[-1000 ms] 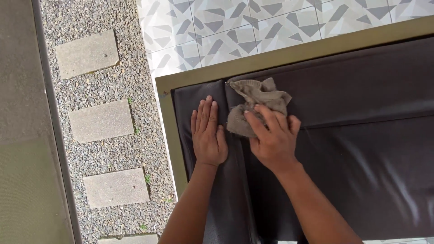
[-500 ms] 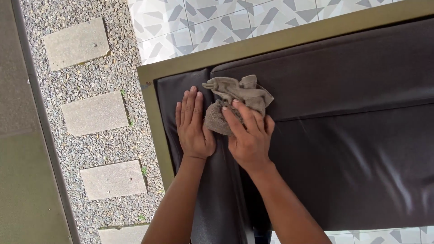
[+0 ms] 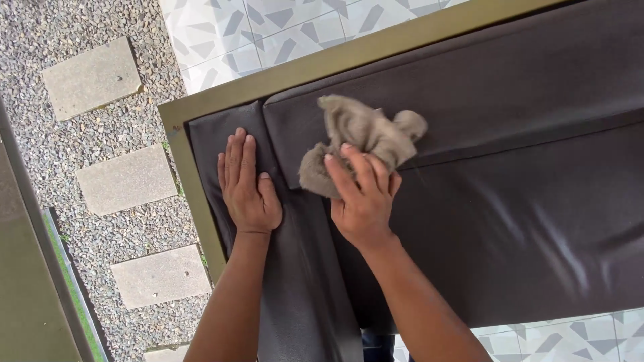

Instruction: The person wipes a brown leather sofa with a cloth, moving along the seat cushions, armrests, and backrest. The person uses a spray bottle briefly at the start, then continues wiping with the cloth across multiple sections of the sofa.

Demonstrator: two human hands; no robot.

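The right hand presses a crumpled grey-brown cloth against a dark brown cushion, fingers spread a little and curled over the near edge of the cloth; the palm side is hidden, so how firmly the cloth is pinched cannot be told. The cloth lies on the seam where the upper cushion meets the lower one, near the left end of the seat, and part of it is tucked under the fingers. The left hand lies flat on the narrow side cushion just beside it, fingers straight and close together, holding nothing. A dull gold frame runs round the cushions; its lower run is covered by the left forearm. Beyond the frame are gravel with square paving slabs, and patterned tiles cut off at the top edge. Both arms leave the picture at the bottom.
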